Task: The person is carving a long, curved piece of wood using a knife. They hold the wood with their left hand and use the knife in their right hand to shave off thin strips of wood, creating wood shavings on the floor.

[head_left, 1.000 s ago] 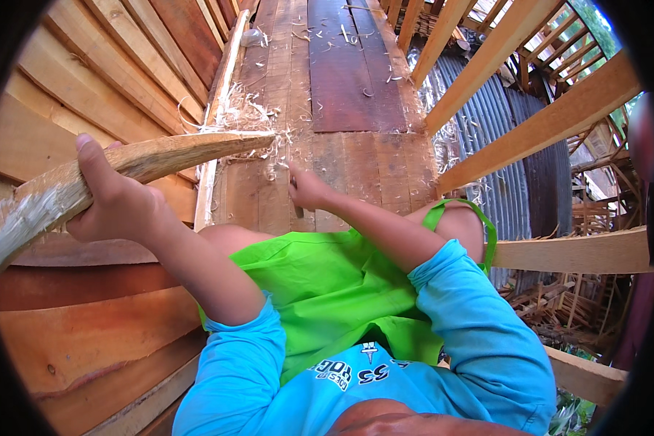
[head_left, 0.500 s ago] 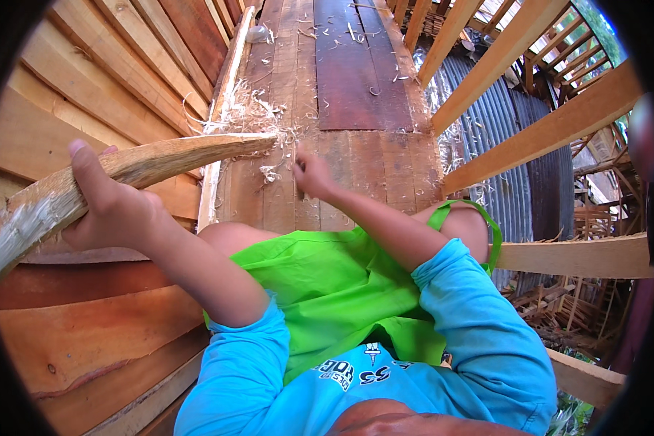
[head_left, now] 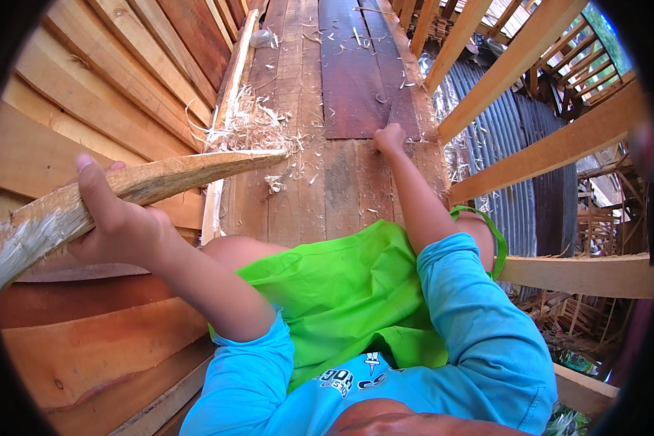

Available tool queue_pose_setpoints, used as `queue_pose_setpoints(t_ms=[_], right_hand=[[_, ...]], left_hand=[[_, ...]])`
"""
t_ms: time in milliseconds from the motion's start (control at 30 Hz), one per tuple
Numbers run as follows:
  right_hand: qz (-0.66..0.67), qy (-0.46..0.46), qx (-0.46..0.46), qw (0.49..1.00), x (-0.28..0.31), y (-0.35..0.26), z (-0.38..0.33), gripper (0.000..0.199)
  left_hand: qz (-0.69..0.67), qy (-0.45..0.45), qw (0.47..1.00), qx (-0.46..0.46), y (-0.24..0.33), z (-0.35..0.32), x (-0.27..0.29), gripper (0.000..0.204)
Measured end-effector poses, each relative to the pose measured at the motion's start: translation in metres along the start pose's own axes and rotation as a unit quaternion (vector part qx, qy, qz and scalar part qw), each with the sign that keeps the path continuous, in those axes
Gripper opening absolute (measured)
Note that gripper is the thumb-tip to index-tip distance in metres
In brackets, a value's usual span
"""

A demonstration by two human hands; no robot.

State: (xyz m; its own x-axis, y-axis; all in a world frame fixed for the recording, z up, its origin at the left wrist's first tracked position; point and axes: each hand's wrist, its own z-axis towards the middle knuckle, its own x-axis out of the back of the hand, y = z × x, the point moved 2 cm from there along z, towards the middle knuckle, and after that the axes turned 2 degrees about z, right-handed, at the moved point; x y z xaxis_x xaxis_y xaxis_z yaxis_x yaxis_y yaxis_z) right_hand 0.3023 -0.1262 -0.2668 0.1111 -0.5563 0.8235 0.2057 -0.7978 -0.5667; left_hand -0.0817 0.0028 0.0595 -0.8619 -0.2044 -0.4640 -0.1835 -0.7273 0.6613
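My left hand (head_left: 120, 211) is closed around a thick, partly stripped length of wood (head_left: 171, 176). Its narrowed end points right, over the wood shavings, and its pale, rough end runs off to the lower left. Out to the right, my right hand (head_left: 390, 138) is closed in a fist over the plank floor, apart from the wood. From it a thin dark blade, seemingly a knife (head_left: 392, 112), points away from me; its handle is hidden in the fist. A green apron (head_left: 341, 291) covers my lap.
Curled shavings (head_left: 251, 123) are heaped along a pale rail on the left, beside a small clear container (head_left: 263, 38). Leaning boards (head_left: 87, 80) line the left side. Wooden slats (head_left: 487, 80) and corrugated metal sheets (head_left: 501, 145) stand at the right. A dark red panel (head_left: 352, 73) lies ahead.
My right hand has moved right and away from me, from beside the wood's tip to the dark panel's near edge. My left hand still holds the wood, nearly in place.
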Motion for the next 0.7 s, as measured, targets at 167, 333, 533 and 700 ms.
queue_pose_setpoints(t_ms=[167, 333, 533, 700], right_hand=[[-0.008, -0.194, 0.165, 0.967, -0.025, -0.038, -0.033, 0.025], [0.138, -0.304, 0.233, 0.913, -0.018, -0.088, -0.075, 0.022], [0.066, -0.076, -0.029, 0.994, -0.023, -0.039, -0.051, 0.023], [-0.017, -0.258, 0.195, 0.946, -0.043, -0.053, -0.088, 0.018]], left_hand=[[0.007, -0.011, 1.0, 0.004, -0.005, -0.002, -0.004, 0.043], [0.018, -0.016, 1.0, 0.01, -0.001, -0.007, -0.006, 0.041], [-0.008, -0.018, 1.0, 0.003, -0.001, -0.006, -0.007, 0.04], [-0.02, -0.009, 1.0, -0.005, 0.0, -0.005, -0.008, 0.041]])
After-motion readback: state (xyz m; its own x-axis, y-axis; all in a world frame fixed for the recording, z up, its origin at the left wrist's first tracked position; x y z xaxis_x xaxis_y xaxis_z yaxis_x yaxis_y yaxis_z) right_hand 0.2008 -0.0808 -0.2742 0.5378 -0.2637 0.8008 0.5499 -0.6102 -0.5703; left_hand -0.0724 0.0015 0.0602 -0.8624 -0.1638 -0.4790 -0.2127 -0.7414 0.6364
